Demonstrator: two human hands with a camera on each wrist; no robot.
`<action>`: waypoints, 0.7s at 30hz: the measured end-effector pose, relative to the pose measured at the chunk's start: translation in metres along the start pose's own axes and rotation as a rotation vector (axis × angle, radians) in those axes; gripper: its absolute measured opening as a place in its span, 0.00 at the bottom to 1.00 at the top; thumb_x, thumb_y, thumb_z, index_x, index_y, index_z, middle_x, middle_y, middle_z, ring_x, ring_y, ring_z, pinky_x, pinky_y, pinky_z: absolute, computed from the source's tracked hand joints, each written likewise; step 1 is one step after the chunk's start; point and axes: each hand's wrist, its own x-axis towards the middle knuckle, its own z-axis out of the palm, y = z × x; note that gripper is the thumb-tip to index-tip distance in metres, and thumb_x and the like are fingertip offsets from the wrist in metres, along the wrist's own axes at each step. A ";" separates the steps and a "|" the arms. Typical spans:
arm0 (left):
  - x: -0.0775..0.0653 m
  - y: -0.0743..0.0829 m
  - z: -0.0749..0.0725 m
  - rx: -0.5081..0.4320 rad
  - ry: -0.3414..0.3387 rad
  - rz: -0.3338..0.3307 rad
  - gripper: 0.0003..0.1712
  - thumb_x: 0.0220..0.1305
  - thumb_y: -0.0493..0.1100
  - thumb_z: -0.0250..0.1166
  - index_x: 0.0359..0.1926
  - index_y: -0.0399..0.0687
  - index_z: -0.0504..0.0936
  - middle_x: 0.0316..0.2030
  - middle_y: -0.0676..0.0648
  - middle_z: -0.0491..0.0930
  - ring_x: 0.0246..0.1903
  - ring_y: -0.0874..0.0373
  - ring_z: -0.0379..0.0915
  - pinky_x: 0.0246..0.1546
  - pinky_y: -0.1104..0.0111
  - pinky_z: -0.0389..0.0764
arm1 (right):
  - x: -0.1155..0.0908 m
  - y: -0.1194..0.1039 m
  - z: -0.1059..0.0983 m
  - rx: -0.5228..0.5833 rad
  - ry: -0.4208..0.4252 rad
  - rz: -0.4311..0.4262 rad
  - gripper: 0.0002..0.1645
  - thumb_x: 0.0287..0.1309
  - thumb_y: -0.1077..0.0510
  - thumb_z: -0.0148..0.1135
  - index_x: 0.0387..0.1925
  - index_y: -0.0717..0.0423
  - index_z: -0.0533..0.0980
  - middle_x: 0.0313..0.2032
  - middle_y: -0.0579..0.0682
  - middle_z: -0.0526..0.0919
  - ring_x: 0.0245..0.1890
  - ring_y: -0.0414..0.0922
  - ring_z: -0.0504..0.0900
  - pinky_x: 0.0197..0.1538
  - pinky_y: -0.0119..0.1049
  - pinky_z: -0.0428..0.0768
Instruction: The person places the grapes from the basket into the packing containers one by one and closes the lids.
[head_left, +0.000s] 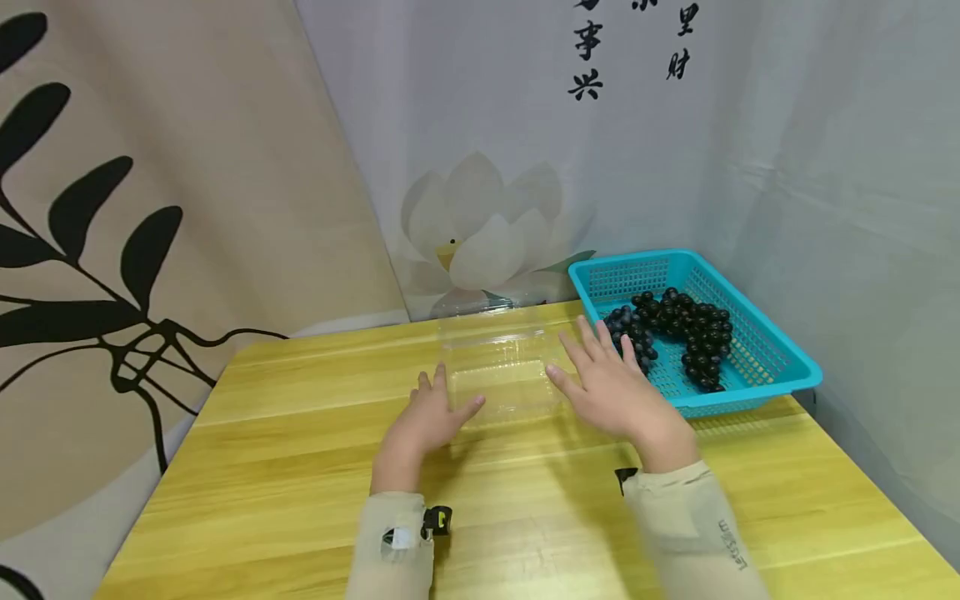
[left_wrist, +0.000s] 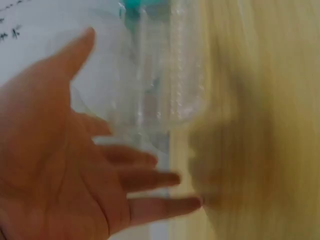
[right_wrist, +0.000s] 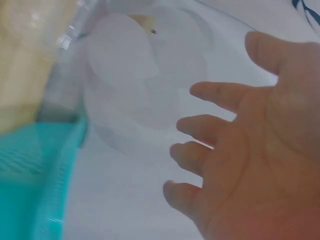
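Note:
A clear plastic container (head_left: 498,379) with its lid raised at the back stands on the wooden table, between the two hands. To its left is my left hand (head_left: 427,421), fingers spread and holding nothing; in the left wrist view the palm (left_wrist: 65,165) faces the container (left_wrist: 160,90), apart from it. My right hand (head_left: 618,396) hovers at the container's right, fingers spread, in front of the blue basket's near left side. The right wrist view shows that palm (right_wrist: 255,145) with nothing in it. Bunches of dark grapes (head_left: 686,325) lie in the basket.
The blue plastic basket (head_left: 780,354) sits at the table's back right corner. Behind the wooden table (head_left: 300,467) hangs a printed curtain (head_left: 487,100) with a flower and dark leaves. Table edges show at left and right.

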 end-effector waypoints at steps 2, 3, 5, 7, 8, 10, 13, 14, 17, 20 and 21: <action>0.002 -0.009 0.000 -0.039 -0.041 0.005 0.68 0.71 0.80 0.52 0.86 0.45 0.29 0.84 0.28 0.41 0.82 0.27 0.46 0.80 0.34 0.55 | -0.003 0.000 -0.014 0.003 -0.019 -0.004 0.46 0.84 0.33 0.38 0.87 0.51 0.44 0.87 0.58 0.29 0.86 0.64 0.26 0.83 0.71 0.27; 0.003 -0.012 0.000 -0.049 -0.056 0.012 0.69 0.70 0.81 0.52 0.86 0.45 0.27 0.84 0.28 0.44 0.82 0.28 0.48 0.81 0.36 0.56 | -0.003 0.000 -0.022 0.003 -0.030 -0.008 0.46 0.84 0.32 0.38 0.87 0.51 0.43 0.87 0.58 0.28 0.86 0.65 0.26 0.82 0.71 0.26; 0.004 -0.015 0.000 -0.047 -0.081 0.018 0.71 0.68 0.83 0.51 0.86 0.46 0.25 0.80 0.28 0.57 0.77 0.30 0.62 0.79 0.39 0.63 | -0.004 0.002 -0.039 -0.004 -0.063 -0.012 0.47 0.83 0.32 0.39 0.87 0.50 0.41 0.86 0.59 0.27 0.86 0.65 0.25 0.82 0.71 0.25; 0.006 -0.015 0.000 -0.024 -0.105 0.009 0.72 0.66 0.85 0.50 0.85 0.47 0.23 0.70 0.28 0.75 0.65 0.35 0.80 0.72 0.42 0.75 | -0.002 0.005 -0.057 -0.011 -0.108 -0.012 0.48 0.83 0.31 0.40 0.88 0.50 0.40 0.86 0.60 0.27 0.85 0.66 0.25 0.82 0.72 0.27; 0.008 -0.015 0.000 -0.011 -0.114 0.005 0.73 0.66 0.86 0.49 0.85 0.47 0.23 0.63 0.30 0.82 0.56 0.38 0.86 0.67 0.43 0.80 | 0.001 0.007 -0.066 -0.018 -0.131 -0.011 0.49 0.82 0.31 0.40 0.88 0.50 0.40 0.86 0.61 0.27 0.85 0.68 0.25 0.81 0.73 0.28; 0.011 -0.013 0.000 0.014 -0.131 -0.009 0.73 0.65 0.87 0.49 0.85 0.48 0.22 0.50 0.35 0.89 0.44 0.45 0.89 0.62 0.45 0.83 | 0.008 0.013 -0.082 -0.039 -0.167 -0.002 0.50 0.82 0.32 0.42 0.87 0.51 0.40 0.86 0.64 0.28 0.84 0.70 0.26 0.81 0.75 0.30; 0.013 -0.012 0.002 0.020 -0.138 -0.027 0.74 0.64 0.87 0.50 0.85 0.49 0.21 0.53 0.33 0.88 0.51 0.40 0.88 0.66 0.43 0.81 | 0.025 0.026 -0.101 -0.075 -0.215 0.027 0.51 0.82 0.33 0.45 0.87 0.55 0.41 0.85 0.69 0.29 0.83 0.73 0.28 0.80 0.77 0.36; 0.013 -0.012 0.001 0.023 -0.133 -0.028 0.74 0.64 0.86 0.51 0.85 0.48 0.22 0.58 0.30 0.85 0.57 0.37 0.85 0.69 0.41 0.78 | 0.032 0.031 -0.106 -0.095 -0.226 0.041 0.51 0.82 0.34 0.46 0.87 0.57 0.42 0.84 0.71 0.30 0.83 0.75 0.30 0.80 0.78 0.39; 0.012 -0.014 0.000 0.017 -0.133 -0.027 0.74 0.65 0.85 0.54 0.86 0.48 0.24 0.72 0.25 0.71 0.73 0.29 0.69 0.75 0.37 0.70 | 0.052 0.055 -0.121 -0.162 -0.277 0.112 0.52 0.82 0.36 0.48 0.85 0.64 0.43 0.83 0.75 0.38 0.82 0.77 0.39 0.78 0.78 0.49; 0.012 -0.015 -0.004 0.010 -0.148 -0.019 0.73 0.66 0.83 0.56 0.86 0.48 0.24 0.76 0.26 0.66 0.78 0.28 0.58 0.78 0.36 0.63 | 0.070 0.085 -0.130 -0.229 -0.335 0.208 0.52 0.81 0.36 0.47 0.84 0.69 0.45 0.81 0.77 0.45 0.79 0.79 0.47 0.76 0.78 0.57; 0.012 -0.015 -0.005 0.004 -0.157 -0.018 0.73 0.66 0.83 0.57 0.86 0.49 0.24 0.76 0.27 0.67 0.80 0.28 0.55 0.79 0.36 0.60 | 0.075 0.096 -0.131 -0.254 -0.348 0.238 0.52 0.81 0.35 0.47 0.83 0.71 0.47 0.80 0.78 0.47 0.78 0.79 0.50 0.75 0.78 0.59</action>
